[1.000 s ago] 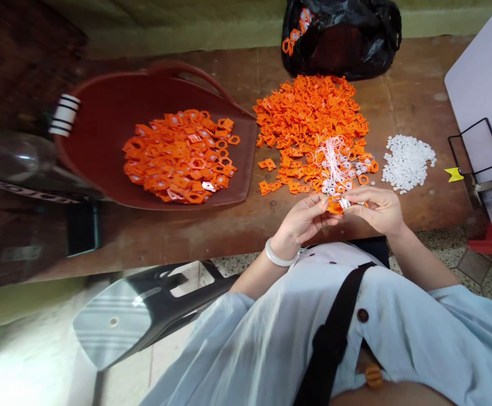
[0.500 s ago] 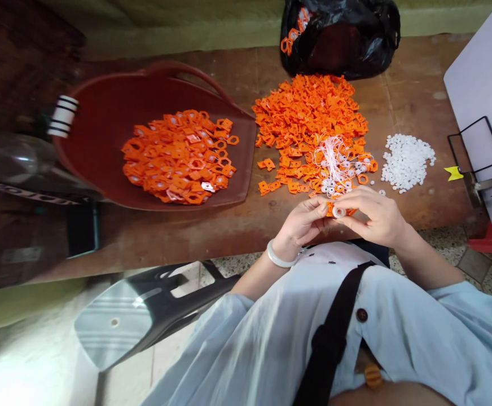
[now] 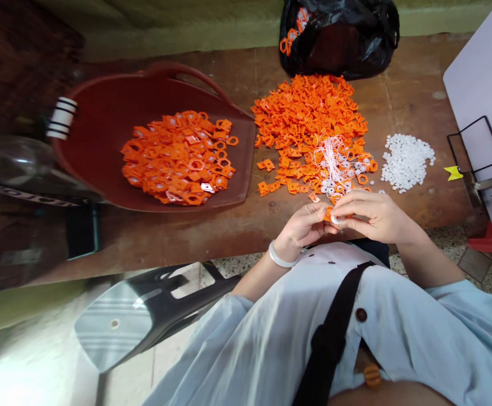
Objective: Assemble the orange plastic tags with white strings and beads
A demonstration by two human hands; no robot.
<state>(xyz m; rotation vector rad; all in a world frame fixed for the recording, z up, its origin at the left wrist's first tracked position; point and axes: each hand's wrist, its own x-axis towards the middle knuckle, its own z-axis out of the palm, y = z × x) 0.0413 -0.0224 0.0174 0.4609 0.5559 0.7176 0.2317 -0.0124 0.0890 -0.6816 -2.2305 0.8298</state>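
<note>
Close to my body, at the table's front edge, my left hand [image 3: 307,225] pinches a small orange plastic piece [image 3: 328,214]. My right hand [image 3: 368,214] meets it from the other side, its fingers closed on a small white round spool-like part [image 3: 335,219] pressed against the orange piece. Just beyond my fingers lies a bundle of white string [image 3: 332,158] with white rings [image 3: 329,186] at its near end. Behind it spreads a large heap of orange plastic pieces [image 3: 309,110]. To the right sits a pile of small white plastic parts [image 3: 407,162].
A dark red basket [image 3: 97,113] on the left holds orange pieces with white centres. A black plastic bag [image 3: 339,45] stands at the back. On the right are a pale board [image 3: 483,73] and a black wire frame [image 3: 489,138]. A phone [image 3: 82,231] lies far left.
The white round part in my hands has turned and is now more covered by my right fingers. Both hands have shifted slightly towards my body.
</note>
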